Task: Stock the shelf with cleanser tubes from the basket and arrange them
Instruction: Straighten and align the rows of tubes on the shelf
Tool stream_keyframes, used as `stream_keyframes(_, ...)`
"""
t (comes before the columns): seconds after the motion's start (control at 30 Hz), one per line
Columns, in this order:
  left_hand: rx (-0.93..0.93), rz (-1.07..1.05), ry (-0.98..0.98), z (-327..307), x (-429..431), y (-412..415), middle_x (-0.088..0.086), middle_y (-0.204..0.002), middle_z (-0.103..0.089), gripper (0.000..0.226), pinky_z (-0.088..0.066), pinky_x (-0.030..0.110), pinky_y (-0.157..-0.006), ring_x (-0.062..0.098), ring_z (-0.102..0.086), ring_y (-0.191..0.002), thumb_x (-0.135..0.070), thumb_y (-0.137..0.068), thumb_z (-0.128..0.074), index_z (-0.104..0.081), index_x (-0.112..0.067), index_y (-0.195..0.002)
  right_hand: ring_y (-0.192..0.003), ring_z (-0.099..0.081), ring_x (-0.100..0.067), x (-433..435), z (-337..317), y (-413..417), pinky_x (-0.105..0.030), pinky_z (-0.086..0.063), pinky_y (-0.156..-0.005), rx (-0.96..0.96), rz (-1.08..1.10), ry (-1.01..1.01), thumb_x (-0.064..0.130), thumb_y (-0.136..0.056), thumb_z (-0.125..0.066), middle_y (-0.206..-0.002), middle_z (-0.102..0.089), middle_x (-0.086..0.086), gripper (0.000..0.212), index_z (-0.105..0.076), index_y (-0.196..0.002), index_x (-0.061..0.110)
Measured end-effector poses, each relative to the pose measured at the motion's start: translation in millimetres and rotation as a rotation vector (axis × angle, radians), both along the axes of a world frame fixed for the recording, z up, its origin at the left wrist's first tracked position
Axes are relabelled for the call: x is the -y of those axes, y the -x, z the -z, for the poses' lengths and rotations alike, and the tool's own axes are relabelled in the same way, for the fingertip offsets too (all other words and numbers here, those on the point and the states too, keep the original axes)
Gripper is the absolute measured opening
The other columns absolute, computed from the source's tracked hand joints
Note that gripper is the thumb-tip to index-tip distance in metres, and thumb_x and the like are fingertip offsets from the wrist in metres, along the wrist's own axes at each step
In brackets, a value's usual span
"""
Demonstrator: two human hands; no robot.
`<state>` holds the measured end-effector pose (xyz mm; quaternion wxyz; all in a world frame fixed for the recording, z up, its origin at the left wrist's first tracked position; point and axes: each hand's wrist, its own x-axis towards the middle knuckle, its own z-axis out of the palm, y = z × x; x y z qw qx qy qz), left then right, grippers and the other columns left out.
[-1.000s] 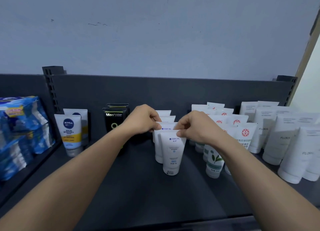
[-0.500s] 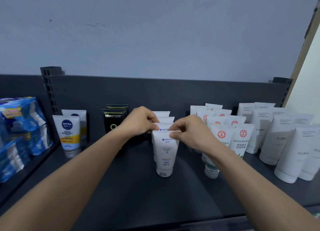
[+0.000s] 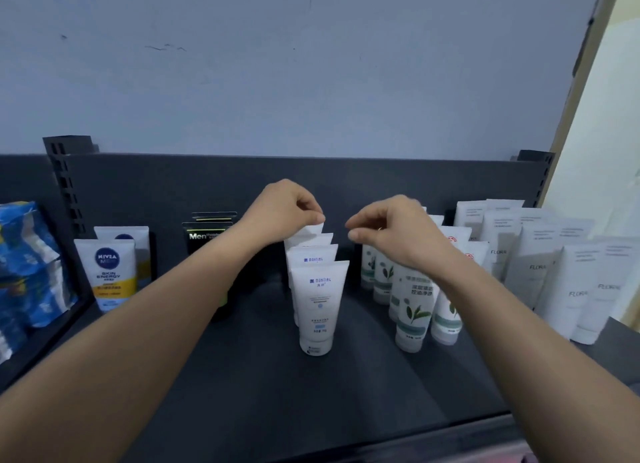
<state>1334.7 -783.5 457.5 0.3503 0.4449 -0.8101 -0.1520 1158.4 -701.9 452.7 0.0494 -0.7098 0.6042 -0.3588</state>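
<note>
My left hand (image 3: 285,213) pinches the top edge of the rearmost cleanser tube (image 3: 306,229), last in a single-file row standing on the dark shelf (image 3: 242,376). The front tube (image 3: 318,303) hides most of those behind it. My right hand (image 3: 391,234) hovers just beside, fingers curled on nothing, covering the tops of the green-leaf tubes (image 3: 412,306).

Left hand (image 3: 285,211) on rearmost tube (image 3: 307,232)

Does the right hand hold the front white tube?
No: the right hand, holding nothing, is apart from the front tube; the left hand pinches the rear tube.
</note>
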Motion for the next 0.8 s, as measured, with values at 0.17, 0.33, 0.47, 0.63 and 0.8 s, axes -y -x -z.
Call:
stream_keyframes(0.17,0.093,0.025,-0.006,-15,3,38,-0.009,-0.092,-0.070,0.011,-0.047,0.024,-0.079,0.007,-0.062,-0.086,-0.022,-0.086,-0.069,-0.076,-0.019,-0.093,-0.088,-0.061,-0.005,6,-23,47,-0.020,-0.044,-0.082,-0.049,0.105,-0.004,0.019,-0.084,-0.072,-0.091,-0.069,0.009,0.016,-0.075,-0.100,0.021)
stream_keyframes(0.33,0.198,-0.028,-0.003,-16,20,84,-0.004,-0.112,-0.068,0.021,-0.045,0.025,-0.086,0.013,-0.060,-0.103,-0.020,-0.089,-0.066,-0.071,-0.018,-0.108,-0.087,-0.061,-0.008,32,-23,83,-0.023,-0.045,-0.082,-0.159,0.129,-0.084,0.016,-0.086,-0.070,-0.103,-0.072,0.004,0.016,-0.075,-0.100,0.018)
stream_keyframes(0.47,0.294,-0.106,0.020,-9,37,121,0.000,-0.124,-0.065,0.030,-0.043,0.027,-0.090,0.019,-0.058,-0.113,-0.018,-0.089,-0.066,-0.067,-0.015,-0.119,-0.098,-0.065,-0.013,52,-19,106,-0.029,-0.050,-0.093,-0.209,0.080,-0.116,0.014,-0.083,-0.072,-0.108,-0.072,0.004,0.016,-0.076,-0.099,0.017)
stream_keyframes(0.63,0.320,-0.206,0.020,5,54,140,0.003,-0.107,-0.071,0.016,-0.046,0.027,-0.077,0.018,-0.062,-0.093,-0.014,-0.086,-0.069,-0.074,-0.014,-0.101,-0.092,-0.063,-0.011,71,-17,120,-0.027,-0.050,-0.089,-0.239,-0.020,-0.132,0.011,-0.080,-0.074,-0.098,-0.072,0.005,0.015,-0.077,-0.094,0.017)
stream_keyframes(0.8,0.240,-0.272,0.007,8,62,142,0.000,-0.095,-0.070,0.009,-0.048,0.027,-0.077,0.018,-0.062,-0.088,-0.013,-0.081,-0.074,-0.075,-0.014,-0.090,-0.086,-0.061,-0.009,82,-15,124,-0.026,-0.049,-0.084,-0.211,-0.096,-0.127,0.012,-0.079,-0.075,-0.082,-0.066,0.009,0.013,-0.077,-0.091,0.017)
